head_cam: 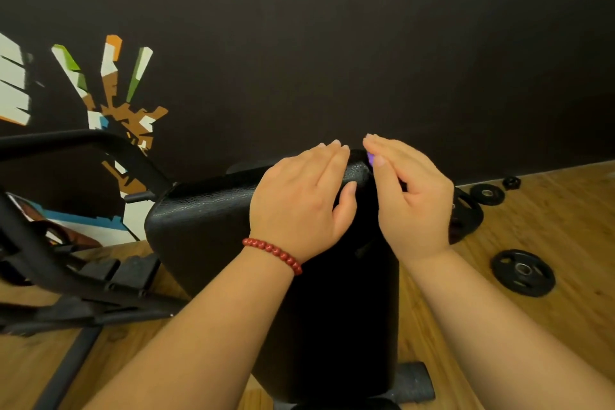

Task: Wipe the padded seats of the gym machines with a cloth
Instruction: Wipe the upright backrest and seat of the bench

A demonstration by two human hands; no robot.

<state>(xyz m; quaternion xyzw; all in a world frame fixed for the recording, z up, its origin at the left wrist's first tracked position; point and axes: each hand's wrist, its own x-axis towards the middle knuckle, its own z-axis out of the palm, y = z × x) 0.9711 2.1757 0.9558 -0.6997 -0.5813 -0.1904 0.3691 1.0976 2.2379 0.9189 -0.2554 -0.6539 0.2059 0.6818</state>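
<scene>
A black padded seat [199, 220] of a gym machine fills the middle of the head view, its textured top edge facing away from me. My left hand [299, 203], with a red bead bracelet at the wrist, rests on the pad's upper right corner, fingers straight over the top edge and thumb on the near face. My right hand [409, 203] is just right of that corner. It pinches a purple cloth [370, 158] between thumb and fingers. Only a small purple tip shows; the rest is hidden behind the hand.
A black metal machine frame [66, 276] with bars and foot plates stands at the left. Black weight plates [522, 273] lie on the wooden floor [549, 226] at the right, one smaller plate [487, 193] near the dark wall. A painted mural covers the wall's left.
</scene>
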